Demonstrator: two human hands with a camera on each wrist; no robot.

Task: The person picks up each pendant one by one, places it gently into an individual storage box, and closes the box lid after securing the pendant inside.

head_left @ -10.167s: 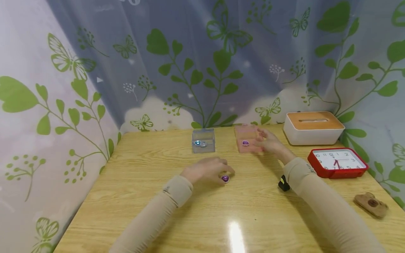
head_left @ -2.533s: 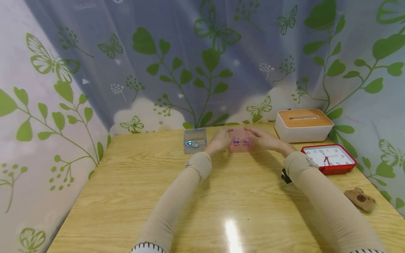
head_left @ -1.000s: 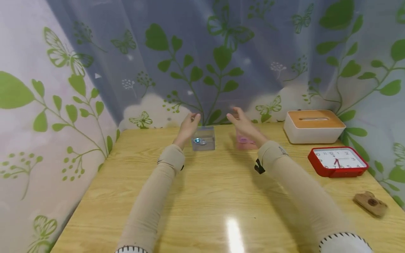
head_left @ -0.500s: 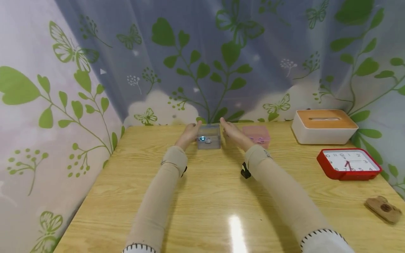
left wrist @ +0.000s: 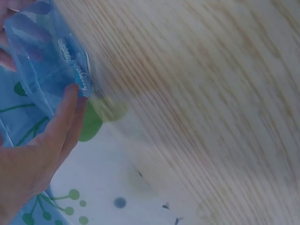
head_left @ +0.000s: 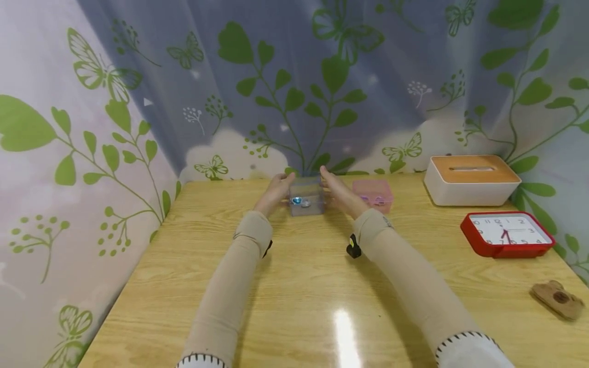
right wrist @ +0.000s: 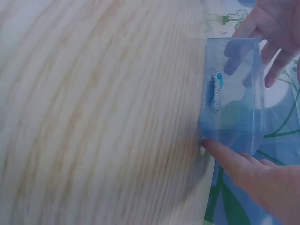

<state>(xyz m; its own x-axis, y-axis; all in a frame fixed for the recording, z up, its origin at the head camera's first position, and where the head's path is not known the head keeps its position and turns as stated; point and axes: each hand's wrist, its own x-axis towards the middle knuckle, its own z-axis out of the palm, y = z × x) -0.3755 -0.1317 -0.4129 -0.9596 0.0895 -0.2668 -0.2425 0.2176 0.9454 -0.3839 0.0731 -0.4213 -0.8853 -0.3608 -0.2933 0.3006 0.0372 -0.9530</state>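
Observation:
A see-through blue box point(head_left: 309, 188) stands on the table near the curtain, its lid apparently down. Inside lie a blue gem piece point(head_left: 297, 201) and a clear gem piece point(head_left: 306, 204); both look ring-like, with beaded edges. My left hand point(head_left: 275, 192) is at the box's left side, its fingers fairly straight and touching a lower corner in the left wrist view. Along the opposite side lies my right hand point(right wrist: 255, 176), fingers extended against the wall. To the right, a pink see-through box point(head_left: 372, 190) has its lid down over purple gem pieces point(head_left: 379, 201).
On the right stand a white tissue box point(head_left: 469, 191) with a wooden top and a red-framed clock point(head_left: 506, 235). Nearer is a small brown bear-shaped item point(head_left: 558, 300). A leaf-patterned curtain point(head_left: 257, 112) hangs behind the wooden table point(head_left: 303, 301).
Earlier, the left hand's purple gem piece went into the pink box and that lid came down. Since then both hands have shifted left and lowered to the blue box, whose lid has come down.

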